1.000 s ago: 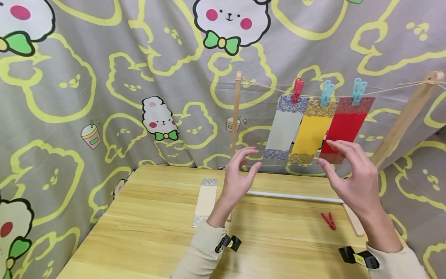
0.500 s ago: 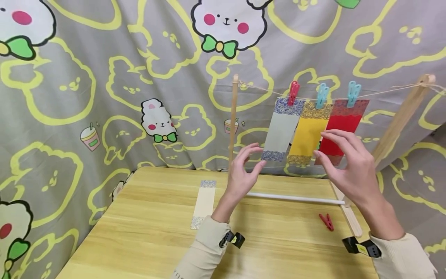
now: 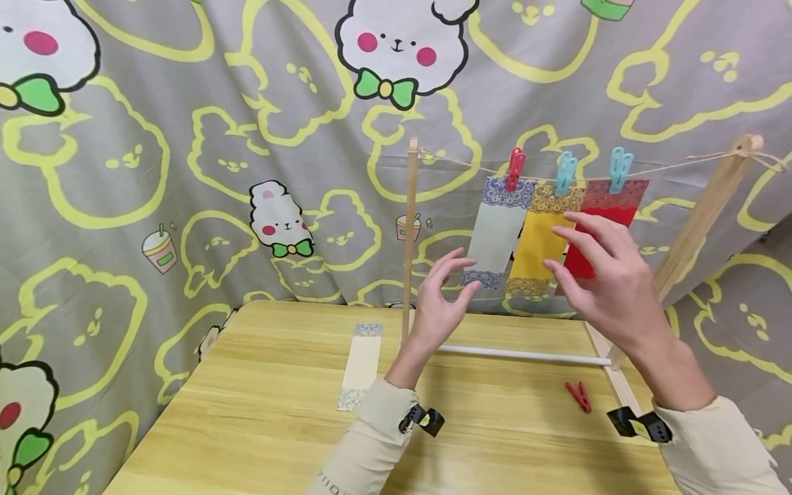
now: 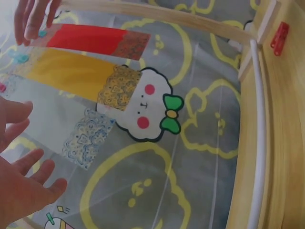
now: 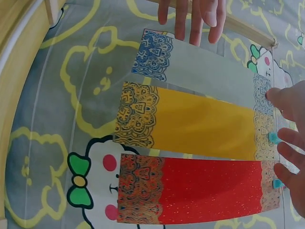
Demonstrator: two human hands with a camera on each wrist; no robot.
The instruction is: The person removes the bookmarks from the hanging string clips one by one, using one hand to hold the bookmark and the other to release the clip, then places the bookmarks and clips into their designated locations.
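Note:
Three paper strips hang from a string [image 3: 460, 163]: a pale grey one [image 3: 495, 230] with blue lace-patterned ends, a yellow one [image 3: 537, 244], and a red one [image 3: 623, 214]. A red clothespin [image 3: 515, 169] holds the pale strip; blue clothespins [image 3: 566, 174] hold the other two. My left hand [image 3: 441, 302], fingers loosely curved and holding nothing, is near the pale strip's lower end. Before the yellow and red strips, my right hand [image 3: 609, 282] is raised with thumb and fingers apart, partly covering the red one. The right wrist view shows all three strips [image 5: 205, 126] and fingers of both hands.
A cream strip [image 3: 361, 364] with patterned ends lies on the wooden table [image 3: 247, 405]. A loose red clothespin [image 3: 579, 397] lies at right. Wooden posts [image 3: 410, 240] carry the string, with a white rod [image 3: 526, 355] low between them. A patterned curtain [image 3: 185, 172] hangs behind.
My right hand has risen and shifted left across the red strip toward the yellow one. The left hand has drifted right, closer to the pale strip. The head view has shifted slightly.

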